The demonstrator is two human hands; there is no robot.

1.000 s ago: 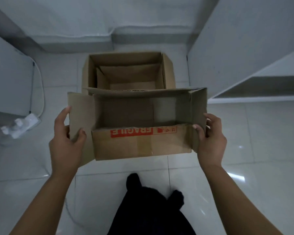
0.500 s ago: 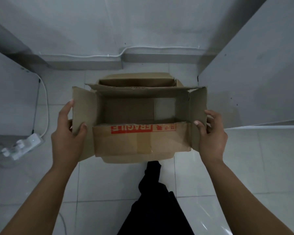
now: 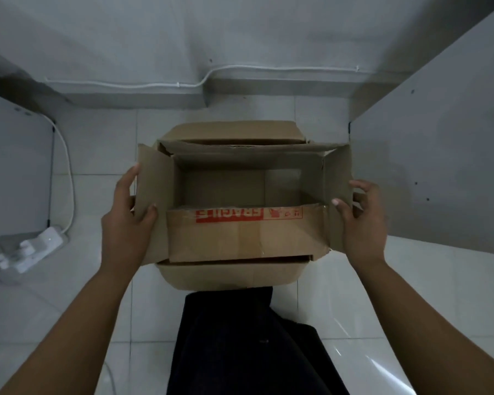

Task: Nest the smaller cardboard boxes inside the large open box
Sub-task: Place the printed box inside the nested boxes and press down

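Note:
An open cardboard box with red FRAGILE tape (image 3: 241, 235) is held in the air, its mouth facing up and nothing inside. My left hand (image 3: 129, 215) grips its left flap, thumb on the inner face. My right hand (image 3: 360, 220) grips the right flap the same way. Directly below sits the large open box (image 3: 231, 276) on the tiled floor. Only its far flap and near wall show, above and below the held box; its inside is hidden.
A white power strip (image 3: 29, 249) with a cable lies on the floor at the left, beside a grey panel (image 3: 15, 172). A tall grey cabinet side (image 3: 439, 172) stands close on the right. A wall with a cable runs behind. My dark trouser leg (image 3: 240, 343) is below the boxes.
The held box has moved forward from in front of the large box to directly above it, covering its opening. Both hands kept their grip on the side flaps.

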